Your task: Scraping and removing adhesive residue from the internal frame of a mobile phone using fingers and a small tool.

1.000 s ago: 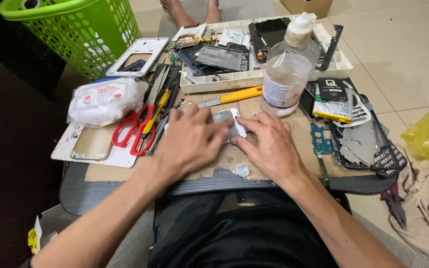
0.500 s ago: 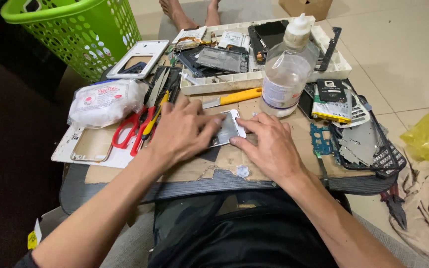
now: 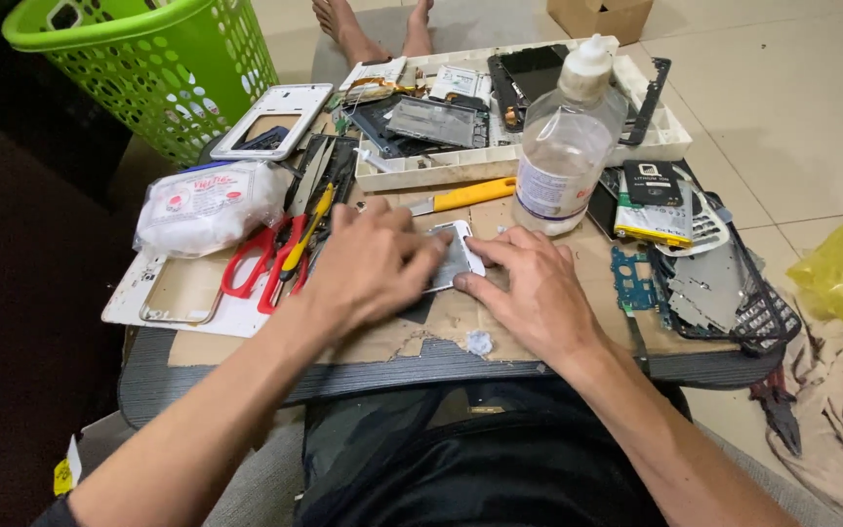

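A small silver-framed phone part [image 3: 459, 256] lies flat on a sheet of brown cardboard [image 3: 412, 337] on a low dark board. My left hand [image 3: 373, 263] lies over its left side, fingers pressing down on it. From the right, my right hand [image 3: 529, 288] steadies the part, thumb and fingertips on its lower and right edges. Most of the part is hidden under my left hand. A tiny wad of white cotton [image 3: 480, 343] lies near my right wrist.
A clear plastic bottle [image 3: 566, 146], a yellow-handled knife [image 3: 465, 196], red scissors [image 3: 265, 263] and a cotton bag [image 3: 209, 203] surround the hands. A white tray [image 3: 529, 161] of phone parts sits behind. Loose boards and frames [image 3: 709, 283] lie right, a green basket [image 3: 148, 68] far left.
My left hand has slid a little to the left over the part, uncovering more of its right end. My right hand stays on its edge.
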